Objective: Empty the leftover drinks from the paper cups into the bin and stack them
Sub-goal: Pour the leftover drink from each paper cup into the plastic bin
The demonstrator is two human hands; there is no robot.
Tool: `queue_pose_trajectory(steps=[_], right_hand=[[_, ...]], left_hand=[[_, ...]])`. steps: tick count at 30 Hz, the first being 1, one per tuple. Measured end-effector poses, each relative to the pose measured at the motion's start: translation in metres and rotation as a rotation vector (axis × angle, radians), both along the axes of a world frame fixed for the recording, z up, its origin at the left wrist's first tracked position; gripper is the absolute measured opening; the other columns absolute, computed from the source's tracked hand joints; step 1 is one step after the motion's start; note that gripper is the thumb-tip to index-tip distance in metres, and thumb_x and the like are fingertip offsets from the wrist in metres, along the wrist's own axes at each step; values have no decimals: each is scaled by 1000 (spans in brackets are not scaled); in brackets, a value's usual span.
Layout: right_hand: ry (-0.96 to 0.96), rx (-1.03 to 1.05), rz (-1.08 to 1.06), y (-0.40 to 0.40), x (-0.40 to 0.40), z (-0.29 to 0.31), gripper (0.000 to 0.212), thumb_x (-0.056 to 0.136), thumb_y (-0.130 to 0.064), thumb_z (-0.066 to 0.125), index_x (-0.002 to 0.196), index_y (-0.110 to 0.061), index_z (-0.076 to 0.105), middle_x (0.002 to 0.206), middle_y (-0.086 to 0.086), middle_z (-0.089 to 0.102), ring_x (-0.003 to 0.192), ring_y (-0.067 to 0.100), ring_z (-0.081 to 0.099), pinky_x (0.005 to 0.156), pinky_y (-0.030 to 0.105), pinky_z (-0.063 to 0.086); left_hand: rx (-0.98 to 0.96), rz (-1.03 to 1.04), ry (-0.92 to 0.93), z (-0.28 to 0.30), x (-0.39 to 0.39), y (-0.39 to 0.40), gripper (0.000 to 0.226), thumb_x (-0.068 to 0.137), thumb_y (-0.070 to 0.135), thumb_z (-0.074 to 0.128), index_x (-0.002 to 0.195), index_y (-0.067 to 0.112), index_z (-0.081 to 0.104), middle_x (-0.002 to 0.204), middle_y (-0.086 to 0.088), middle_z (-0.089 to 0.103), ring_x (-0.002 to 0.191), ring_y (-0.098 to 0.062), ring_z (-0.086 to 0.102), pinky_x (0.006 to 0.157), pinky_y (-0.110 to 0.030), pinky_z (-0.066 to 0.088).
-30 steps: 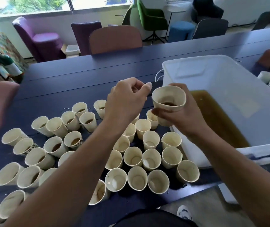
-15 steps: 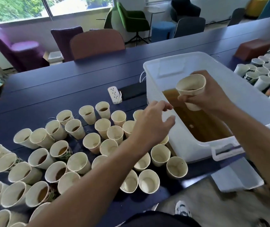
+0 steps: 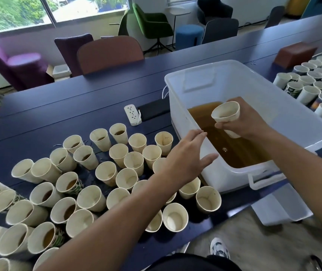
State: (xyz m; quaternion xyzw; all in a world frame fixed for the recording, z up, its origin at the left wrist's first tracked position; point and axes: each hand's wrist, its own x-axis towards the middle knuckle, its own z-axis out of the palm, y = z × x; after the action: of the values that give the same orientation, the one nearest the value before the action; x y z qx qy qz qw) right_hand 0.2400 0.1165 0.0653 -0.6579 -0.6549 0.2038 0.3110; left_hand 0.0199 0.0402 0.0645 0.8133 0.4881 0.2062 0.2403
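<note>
Right hand grips a paper cup over the bin, mouth tipped left toward the brown liquid; left hand hovers spread and empty beside the rim.

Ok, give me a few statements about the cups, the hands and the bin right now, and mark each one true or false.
1. The right hand grips a paper cup over the white bin. True.
2. The bin is dry inside. False: brown liquid pools in its near end.
3. The left hand holds a cup. False: it is open and holds nothing, above the cups near the bin.
4. A white power strip lies on the table left of the bin. True.
5. Every cup left of the bin is empty. False: several there, such as one printed cup, have brown drink in them.
</note>
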Motion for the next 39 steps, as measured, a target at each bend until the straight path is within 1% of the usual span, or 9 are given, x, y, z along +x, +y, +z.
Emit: queue_pose_trajectory(steps=[8,14,16,18,21,24,26,29,39], right_hand=[[-24,-28,-17,2,-1,-6,68,70,-26,90,125,-18,49,111,-3,56,99,18,52,79,29,38],[-131,-41,4,2,-1,-11,72,72,-30,89,128,-20,46,112,-3,54,98,19,51,77,29,40],[-143,-53,-1,2,0,-13,71,71,-32,89,127,-23,46,114,0,58,100,22,54,81,33,46],[-168,-66,-13,1,-1,-13,71,69,-35,89,124,-27,45,117,2,61,104,28,58,91,45,50],[-226,-85,-11,-1,-3,-12,67,70,-36,88,121,-29,45,112,-3,59,106,31,59,97,55,45],[-303,-101,-19,-3,-5,-10,64,73,-36,85,122,-28,45,109,-4,56,107,32,59,100,51,40],[-378,-104,-20,-3,-6,-10,63,76,-36,83,124,-27,43,110,-1,57,106,32,59,98,48,35],[-444,-107,-39,-4,-8,-9,59,76,-37,80,121,-29,43,101,-4,54,104,32,60,94,45,30],[-517,-81,-34,-6,-8,-10,53,79,-33,77,117,-30,40,95,-4,51,86,21,47,95,47,28]], left_hand=[[12,39,54,-3,1,0,71,97,55,56,155,19,38,157,11,34,140,-12,38,106,-34,44],[18,56,134,2,1,-5,70,99,60,49,157,25,32,160,15,29,140,-13,41,99,-36,49],[5,61,142,4,2,-5,70,99,60,50,157,26,32,160,16,28,138,-14,44,96,-35,50],[-7,68,147,6,3,-6,70,98,60,50,157,27,33,160,17,28,136,-14,47,94,-35,51],[-20,80,151,7,4,-7,70,98,60,51,157,28,32,160,18,27,135,-14,48,95,-34,51],[-34,88,148,7,5,-7,70,98,59,51,157,28,32,160,18,27,136,-13,48,95,-35,51],[-38,90,139,6,5,-7,70,98,59,52,157,28,33,160,18,28,134,-14,49,96,-36,51],[-49,95,125,5,5,-8,70,98,58,53,157,27,34,159,19,29,133,-14,50,96,-37,51],[-56,102,121,5,5,-8,69,97,58,54,156,27,35,159,18,30,134,-16,50,95,-38,53]])
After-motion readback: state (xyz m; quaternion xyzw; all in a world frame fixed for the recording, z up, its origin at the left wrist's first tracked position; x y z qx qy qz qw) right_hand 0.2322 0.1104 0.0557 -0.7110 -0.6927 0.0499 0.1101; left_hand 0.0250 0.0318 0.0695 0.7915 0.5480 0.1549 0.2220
